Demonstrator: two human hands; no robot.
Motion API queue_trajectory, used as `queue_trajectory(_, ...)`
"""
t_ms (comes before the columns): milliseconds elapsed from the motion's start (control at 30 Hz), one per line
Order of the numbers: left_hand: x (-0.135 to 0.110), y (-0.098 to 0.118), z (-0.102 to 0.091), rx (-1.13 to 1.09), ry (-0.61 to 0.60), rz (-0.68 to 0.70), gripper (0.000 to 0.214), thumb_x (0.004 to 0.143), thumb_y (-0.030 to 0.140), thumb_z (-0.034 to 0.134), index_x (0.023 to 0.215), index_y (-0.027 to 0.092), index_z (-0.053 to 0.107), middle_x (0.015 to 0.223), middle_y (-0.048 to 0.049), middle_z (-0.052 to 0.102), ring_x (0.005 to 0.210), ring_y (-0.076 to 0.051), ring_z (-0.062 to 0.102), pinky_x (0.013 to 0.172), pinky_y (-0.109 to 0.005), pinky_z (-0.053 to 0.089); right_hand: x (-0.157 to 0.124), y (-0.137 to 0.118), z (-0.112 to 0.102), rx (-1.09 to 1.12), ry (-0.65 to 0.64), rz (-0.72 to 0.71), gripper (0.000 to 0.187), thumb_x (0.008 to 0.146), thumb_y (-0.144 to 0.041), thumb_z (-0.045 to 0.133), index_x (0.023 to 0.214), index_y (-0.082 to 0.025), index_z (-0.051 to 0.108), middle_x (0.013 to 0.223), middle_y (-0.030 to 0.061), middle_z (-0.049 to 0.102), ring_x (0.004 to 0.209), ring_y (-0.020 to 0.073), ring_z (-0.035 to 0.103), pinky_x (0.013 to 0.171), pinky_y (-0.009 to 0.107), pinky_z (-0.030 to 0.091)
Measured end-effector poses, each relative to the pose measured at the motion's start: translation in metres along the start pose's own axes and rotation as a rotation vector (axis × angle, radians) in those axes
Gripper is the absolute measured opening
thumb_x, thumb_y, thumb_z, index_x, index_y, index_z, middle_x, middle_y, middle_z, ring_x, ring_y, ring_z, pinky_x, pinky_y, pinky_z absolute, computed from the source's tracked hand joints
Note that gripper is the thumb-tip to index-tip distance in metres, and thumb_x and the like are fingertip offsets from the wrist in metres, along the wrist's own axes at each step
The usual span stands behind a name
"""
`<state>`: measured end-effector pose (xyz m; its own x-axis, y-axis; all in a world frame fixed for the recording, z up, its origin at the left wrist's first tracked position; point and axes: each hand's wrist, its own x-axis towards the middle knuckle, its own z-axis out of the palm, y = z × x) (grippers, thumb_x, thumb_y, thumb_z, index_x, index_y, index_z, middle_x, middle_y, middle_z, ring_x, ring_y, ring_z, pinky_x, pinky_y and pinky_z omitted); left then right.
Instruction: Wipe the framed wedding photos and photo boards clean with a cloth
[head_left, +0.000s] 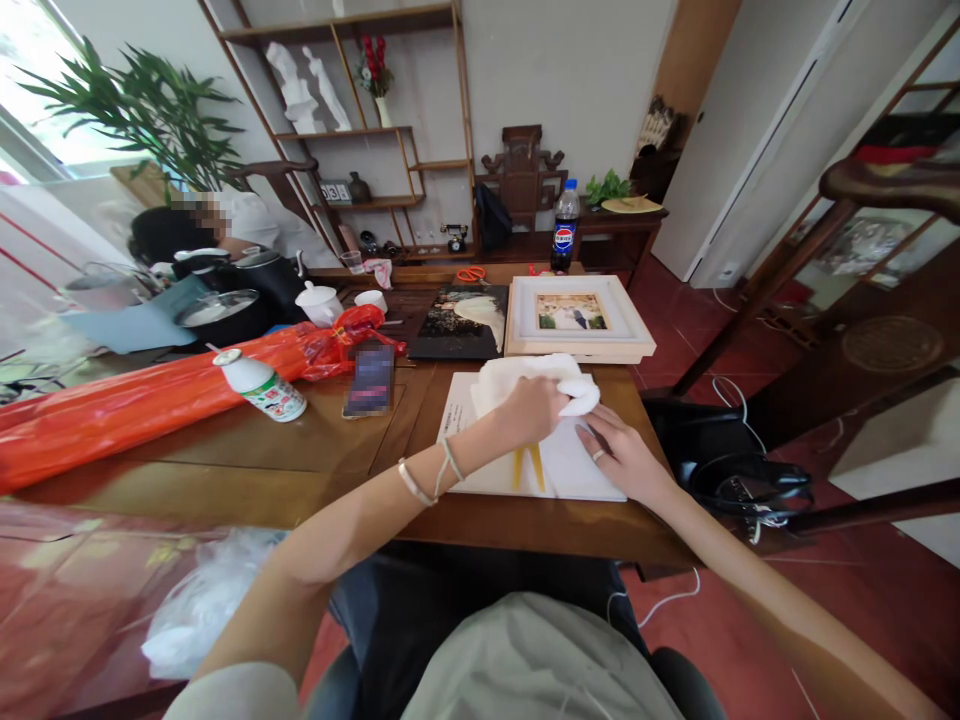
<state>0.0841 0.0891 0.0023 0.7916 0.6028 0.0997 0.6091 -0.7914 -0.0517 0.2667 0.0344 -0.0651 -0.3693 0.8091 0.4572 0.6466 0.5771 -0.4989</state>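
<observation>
In the head view, my left hand (534, 408), with bracelets on its wrist, is closed on a bunched white cloth (517, 378). The cloth lies over the upper part of a flat white panel (480, 478) with yellow marks and some small print on its left side. My right hand (626, 455), wearing a ring, rests at the panel's right edge with its fingers stretched out, just below the cloth's right end. Part of the panel is hidden by the cloth and my left forearm.
Behind the panel are a framed photo (574, 312), a dark picture panel (461, 322), orange-handled scissors (471, 273) and a cola bottle (565, 230). Leftward lie a phone (369, 381), a white bottle (262, 385) and a long red plastic-wrapped bundle (172, 388). Another person is at far left.
</observation>
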Motion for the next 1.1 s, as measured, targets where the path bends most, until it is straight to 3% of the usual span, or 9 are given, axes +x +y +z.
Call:
queue_trajectory(100, -0.028, 0.014, 0.002, 0.171, -0.047, -0.103, 0.029, 0.090, 0.009, 0.043, 0.103, 0.014, 0.068, 0.124, -0.0172, 0.059, 0.113, -0.031, 0.056, 0.086, -0.044, 0.047, -0.001, 0.005, 0.002, 0.018, 0.017, 0.038, 0.041, 0.095, -0.025, 0.042, 0.133, -0.021, 0.054, 0.139, 0.0109, 0.054, 0.135, 0.0283, 0.043, 0.112, 0.053, 0.036)
queue_trajectory(233, -0.065, 0.062, 0.007, 0.381, 0.003, 0.007, 0.028, 0.094, 0.021, 0.047, 0.109, 0.015, 0.070, 0.134, -0.0185, 0.054, 0.125, -0.036, 0.050, 0.099, -0.052, 0.041, -0.003, 0.008, 0.003, 0.061, 0.004, 0.067, 0.047, 0.094, -0.020, 0.039, 0.139, -0.026, 0.048, 0.145, 0.0057, 0.049, 0.138, 0.0244, 0.040, 0.115, 0.050, 0.034)
queue_trajectory(367, -0.092, 0.103, 0.012, 0.359, 0.126, 0.102, 0.030, 0.092, 0.030, 0.051, 0.108, 0.014, 0.071, 0.133, -0.0209, 0.055, 0.126, -0.038, 0.050, 0.100, -0.054, 0.042, -0.004, 0.008, 0.002, 0.091, -0.014, 0.099, 0.053, 0.089, -0.014, 0.041, 0.140, -0.027, 0.047, 0.146, 0.0047, 0.047, 0.139, 0.0243, 0.039, 0.115, 0.051, 0.033)
queue_trajectory(467, -0.091, 0.099, 0.014, 0.319, 0.130, 0.031, 0.030, 0.093, 0.028, 0.050, 0.111, 0.014, 0.070, 0.136, -0.0201, 0.053, 0.128, -0.037, 0.048, 0.100, -0.051, 0.043, -0.004, 0.008, 0.003, 0.086, -0.002, 0.103, 0.053, 0.088, -0.013, 0.042, 0.140, -0.027, 0.048, 0.146, 0.0037, 0.048, 0.138, 0.0246, 0.040, 0.115, 0.052, 0.033)
queue_trajectory(633, -0.055, 0.048, 0.014, 0.282, 0.013, -0.082, 0.031, 0.096, 0.020, 0.043, 0.112, 0.012, 0.069, 0.144, -0.0203, 0.044, 0.133, -0.037, 0.041, 0.102, -0.051, 0.043, -0.004, 0.011, 0.005, 0.063, 0.011, 0.051, 0.053, 0.088, -0.012, 0.042, 0.139, -0.023, 0.049, 0.146, 0.0071, 0.048, 0.138, 0.0258, 0.040, 0.115, 0.052, 0.034)
queue_trajectory(700, -0.047, 0.038, 0.013, 0.275, 0.010, -0.081, 0.032, 0.097, 0.019, 0.042, 0.113, 0.014, 0.069, 0.147, -0.0182, 0.040, 0.135, -0.036, 0.038, 0.104, -0.051, 0.041, -0.004, 0.012, 0.005, 0.064, 0.013, 0.040, 0.055, 0.086, -0.010, 0.042, 0.139, -0.023, 0.049, 0.146, 0.0071, 0.048, 0.138, 0.0259, 0.040, 0.115, 0.052, 0.034)
queue_trajectory(800, -0.056, 0.053, 0.015, 0.301, 0.046, 0.005, 0.029, 0.094, 0.021, 0.047, 0.110, 0.014, 0.070, 0.144, -0.0178, 0.044, 0.134, -0.037, 0.041, 0.104, -0.053, 0.041, -0.004, 0.012, 0.003, 0.091, 0.019, 0.062, 0.052, 0.087, -0.012, 0.043, 0.137, -0.027, 0.052, 0.143, 0.0046, 0.051, 0.137, 0.0254, 0.042, 0.114, 0.052, 0.035)
queue_trajectory(967, -0.093, 0.110, 0.015, 0.334, 0.179, 0.117, 0.032, 0.090, 0.027, 0.050, 0.111, 0.014, 0.070, 0.138, -0.0192, 0.051, 0.130, -0.039, 0.045, 0.102, -0.056, 0.039, 0.000, 0.011, -0.001, 0.150, 0.019, 0.161, 0.044, 0.090, -0.018, 0.045, 0.130, -0.029, 0.059, 0.139, 0.0035, 0.056, 0.133, 0.0246, 0.047, 0.113, 0.052, 0.035)
queue_trajectory(1100, -0.093, 0.118, 0.011, 0.301, 0.158, 0.118, 0.031, 0.091, 0.027, 0.049, 0.110, 0.017, 0.071, 0.136, -0.0181, 0.054, 0.128, -0.038, 0.048, 0.100, -0.056, 0.040, 0.001, 0.013, -0.001, 0.180, 0.026, 0.185, 0.042, 0.092, -0.021, 0.042, 0.130, -0.027, 0.059, 0.139, 0.0051, 0.055, 0.134, 0.0239, 0.046, 0.114, 0.051, 0.034)
